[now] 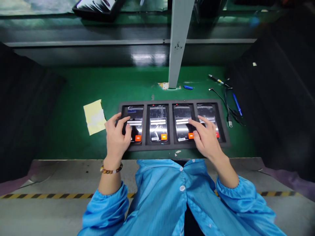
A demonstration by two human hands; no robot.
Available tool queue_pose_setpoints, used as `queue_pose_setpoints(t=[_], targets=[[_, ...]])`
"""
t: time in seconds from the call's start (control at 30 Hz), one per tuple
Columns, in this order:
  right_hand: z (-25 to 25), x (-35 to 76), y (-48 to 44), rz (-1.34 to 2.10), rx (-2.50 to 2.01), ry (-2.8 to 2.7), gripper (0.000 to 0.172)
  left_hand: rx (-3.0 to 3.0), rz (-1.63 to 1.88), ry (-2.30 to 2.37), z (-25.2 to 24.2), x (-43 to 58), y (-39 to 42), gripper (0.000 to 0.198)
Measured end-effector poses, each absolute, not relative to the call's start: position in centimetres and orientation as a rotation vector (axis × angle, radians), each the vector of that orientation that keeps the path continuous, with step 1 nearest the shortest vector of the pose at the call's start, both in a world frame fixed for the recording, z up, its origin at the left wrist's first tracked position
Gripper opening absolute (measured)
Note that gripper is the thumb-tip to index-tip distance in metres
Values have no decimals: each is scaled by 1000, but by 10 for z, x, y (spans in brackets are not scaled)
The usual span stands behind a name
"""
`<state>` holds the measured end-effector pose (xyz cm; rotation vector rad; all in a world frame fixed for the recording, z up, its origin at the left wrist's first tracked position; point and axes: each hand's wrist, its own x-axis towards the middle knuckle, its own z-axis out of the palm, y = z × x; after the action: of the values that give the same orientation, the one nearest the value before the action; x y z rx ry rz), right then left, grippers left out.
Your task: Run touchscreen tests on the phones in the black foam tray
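A dark foam tray [145, 147] holds several smartphones lying face up in separate slots, their screens lit with white bars and an orange or red button. My left hand [116, 135] rests over the left edge of the leftmost phone [136, 123], fingers apart and slightly curled, holding nothing. Just to its right lies another phone [158, 123] that neither hand covers. My right hand [208, 137] has its fingers spread, one fingertip at the screen of the phone right of the middle [182, 121]. Another of its fingers lies over the rightmost phone [207, 109], partly hiding it.
A yellow paper [94, 117] lies left of the tray. To the right are a black cable [226, 104], a pen [216, 79] and a blue pen [237, 104]. A blue cap [188, 87] sits near a grey upright post [177, 49]. Dark curtains flank the green bench.
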<state>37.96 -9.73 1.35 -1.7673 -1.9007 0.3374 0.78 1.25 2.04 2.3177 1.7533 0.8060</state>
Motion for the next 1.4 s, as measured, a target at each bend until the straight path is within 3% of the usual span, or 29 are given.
queue_pose_setpoints(t=[0.4,0.67,0.8,0.93,1.17,1.4], targets=[[27,306,-48,441,-1536,-2200,48,2399,710,1657,26,5,9,38],[23,369,-77,268,-1775,-1689,42,2395,652,1642,27,6,10,37],[11,407,-105,141,-2049,-1404,45,2215,825,1864,20,6,11,40],[5,410,-119,170,-2221,-1378,48,2120,729,2026,16,13,7,39],[12,394,-124,292,-2045,-1227,50,1933,751,2101,14,20,5,38],[21,371,-127,158,-1914,-1369,50,1815,970,1840,30,33,-6,43]])
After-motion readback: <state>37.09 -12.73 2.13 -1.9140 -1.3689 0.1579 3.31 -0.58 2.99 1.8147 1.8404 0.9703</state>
